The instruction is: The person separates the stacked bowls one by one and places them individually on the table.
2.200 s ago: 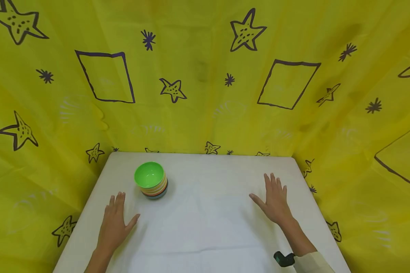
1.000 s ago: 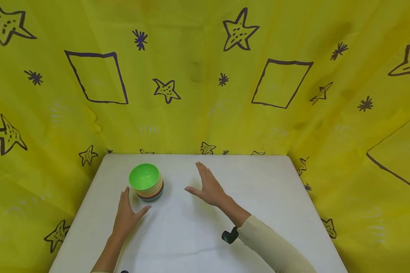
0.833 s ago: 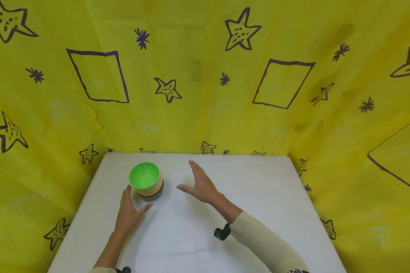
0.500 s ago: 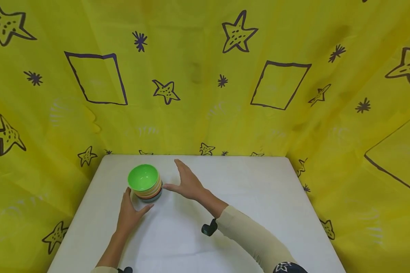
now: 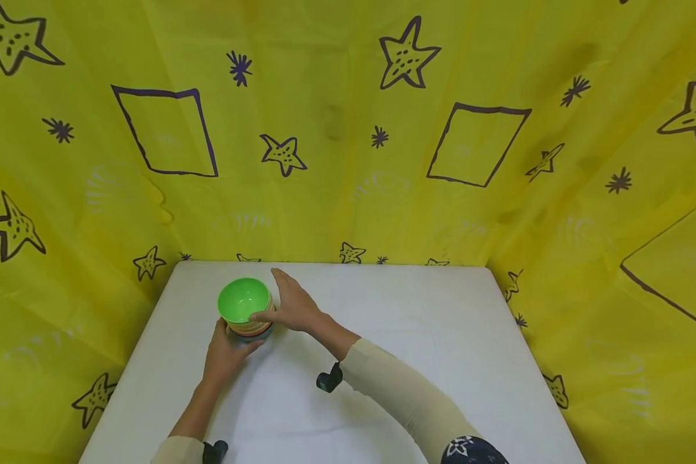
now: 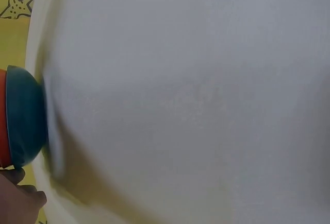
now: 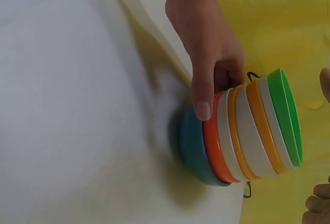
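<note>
In the head view, a stack of nested plastic bowls stands at the table's back left, topped by a green bowl [image 5: 240, 298]. White, yellow and orange bowls lie below it, with a blue bowl [image 7: 192, 149] at the bottom. My left hand [image 5: 223, 358] grips the lower part of the stack. In the right wrist view its thumb [image 7: 204, 109] presses near the orange bowl's rim, with the other fingers partly hidden behind. My right hand [image 5: 294, 308] is spread beside the green bowl, thumb in front and fingers behind; its fingertips [image 7: 318, 203] appear apart from the rim.
A white cloth covers the table [image 5: 383, 361]. Yellow curtains [image 5: 336, 193] with drawn stars and frames enclose its back and sides. A small dark device [image 5: 328, 377] sits at the right wrist, another [image 5: 215, 452] at the left.
My right hand has travelled left across the table to the green bowl. The left hand has moved inward and taken hold of the stack's lower part.
</note>
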Demonstrator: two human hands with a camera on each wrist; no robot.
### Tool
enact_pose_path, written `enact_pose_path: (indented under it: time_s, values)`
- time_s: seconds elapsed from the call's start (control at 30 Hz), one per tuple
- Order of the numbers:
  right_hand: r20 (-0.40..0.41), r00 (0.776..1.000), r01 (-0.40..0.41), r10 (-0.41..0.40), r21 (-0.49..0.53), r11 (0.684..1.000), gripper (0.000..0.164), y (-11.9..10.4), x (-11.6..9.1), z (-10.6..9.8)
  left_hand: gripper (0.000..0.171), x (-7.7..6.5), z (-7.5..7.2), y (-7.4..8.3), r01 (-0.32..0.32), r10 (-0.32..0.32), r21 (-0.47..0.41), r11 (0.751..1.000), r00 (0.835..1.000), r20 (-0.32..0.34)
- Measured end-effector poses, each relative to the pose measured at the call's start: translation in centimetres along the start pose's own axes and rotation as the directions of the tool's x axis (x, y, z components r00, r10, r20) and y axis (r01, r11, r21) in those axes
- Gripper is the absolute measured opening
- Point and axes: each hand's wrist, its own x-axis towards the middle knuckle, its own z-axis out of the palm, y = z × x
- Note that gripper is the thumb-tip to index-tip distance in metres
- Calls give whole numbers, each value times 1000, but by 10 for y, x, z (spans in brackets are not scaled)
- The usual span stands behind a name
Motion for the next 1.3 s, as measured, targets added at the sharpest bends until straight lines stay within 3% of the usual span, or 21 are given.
enact_pose_path:
  time_s: [0.33, 0.63, 0.87, 1.07, 1.3]
  values:
    - [41, 999, 27, -26, -20, 999, 112, -6, 13, 11, 106, 7, -2, -6, 7, -6, -38, 999, 999, 31]
    - [27, 994, 109, -110, 41, 993, 89, -6, 14, 19, 101, 11, 0, -6, 23, -22, -22, 999, 999, 28]
    - [16, 997, 77, -76, -19, 997, 93, -9, 16, 26, 98, 10, 5, -4, 33, -33, -51, 998, 999, 13]
    - [34, 999, 24, -20, -102, 995, 109, -10, 19, 29, 95, 10, 8, -10, 45, -45, -58, 997, 999, 4]
    - [24, 999, -20, 24, -147, 989, 117, -16, 19, 28, 90, 10, 10, -8, 3, -6, -58, 998, 999, -45]
